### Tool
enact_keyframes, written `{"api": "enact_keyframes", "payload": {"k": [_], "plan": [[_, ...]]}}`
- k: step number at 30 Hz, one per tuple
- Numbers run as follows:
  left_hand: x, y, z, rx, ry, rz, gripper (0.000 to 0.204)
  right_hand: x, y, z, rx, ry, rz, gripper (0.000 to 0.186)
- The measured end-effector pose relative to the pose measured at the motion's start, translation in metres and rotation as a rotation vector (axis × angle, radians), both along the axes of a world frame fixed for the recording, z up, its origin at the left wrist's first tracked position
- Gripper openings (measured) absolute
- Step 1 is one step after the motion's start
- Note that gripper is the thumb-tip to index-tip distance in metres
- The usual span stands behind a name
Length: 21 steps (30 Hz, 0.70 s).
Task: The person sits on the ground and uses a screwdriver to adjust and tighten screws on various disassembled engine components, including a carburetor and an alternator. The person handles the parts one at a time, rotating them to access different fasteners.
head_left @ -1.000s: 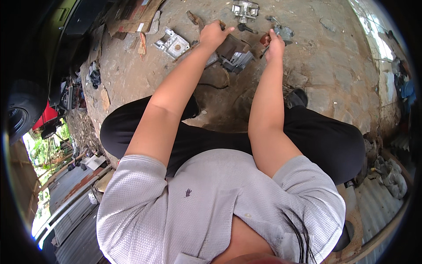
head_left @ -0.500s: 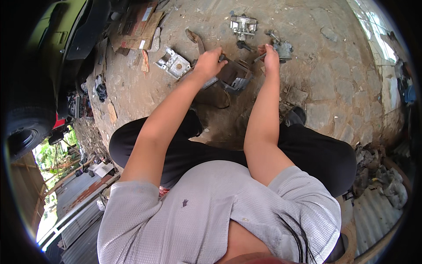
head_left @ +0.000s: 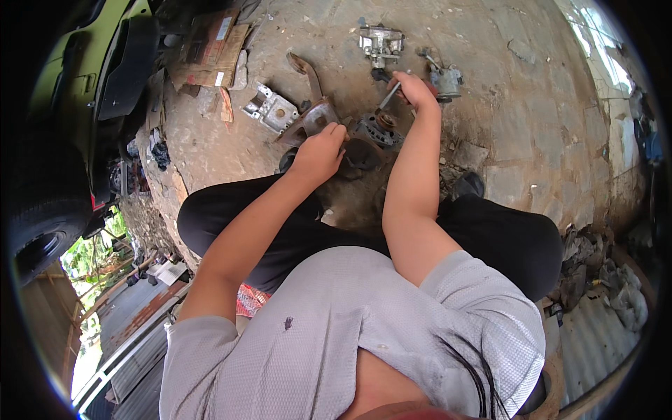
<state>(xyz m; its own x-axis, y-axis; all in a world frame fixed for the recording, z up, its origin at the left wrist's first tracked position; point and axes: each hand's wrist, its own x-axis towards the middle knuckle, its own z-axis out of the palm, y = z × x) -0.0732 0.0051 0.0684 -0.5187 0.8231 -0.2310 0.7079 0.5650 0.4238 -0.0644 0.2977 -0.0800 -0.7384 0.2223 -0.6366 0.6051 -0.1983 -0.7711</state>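
Observation:
My right hand (head_left: 416, 92) is closed round a slim grey metal tool (head_left: 389, 98) whose lower end slants down to a round machine part with a vented metal housing (head_left: 381, 131). Its exact kind I cannot make out. My left hand (head_left: 320, 154) is closed just left of that part, fingertips together beside a rusty metal bracket (head_left: 318, 120); what it grips is hidden. Below the vented housing sits a dark round piece (head_left: 364, 154). A silver cast-metal housing (head_left: 273, 110) lies left of the bracket.
Another silver metal assembly (head_left: 381, 45) stands at the far middle, with a grey cylindrical part (head_left: 445, 80) to its right. Cardboard (head_left: 213, 52) lies at the far left, near a green vehicle (head_left: 87, 52). Corrugated sheets (head_left: 595, 350) are at the lower right.
My left hand has moved down and left. My right hand has shifted slightly left and up with the tool, which stands more upright. The dark machine part has turned, showing its vented face.

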Motion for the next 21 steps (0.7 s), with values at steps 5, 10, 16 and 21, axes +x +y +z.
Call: {"api": "enact_keyframes", "payload": {"k": [5,10,16,21], "plan": [[0.002,-0.019,0.007,-0.029,-0.027,-0.061,0.027,-0.015,-0.022,0.023,0.235,0.013,0.361,0.046],[-0.009,-0.055,-0.005,0.083,-0.080,-0.121,0.028,-0.021,-0.027,0.029,0.392,0.044,0.588,0.045],[-0.030,-0.097,-0.016,0.071,-0.054,-0.302,0.037,-0.042,-0.063,0.078,0.525,0.029,1.005,0.037],[-0.046,-0.128,-0.026,-0.046,0.022,-0.464,0.058,-0.059,-0.112,0.121,0.652,0.169,1.213,0.033]]}}
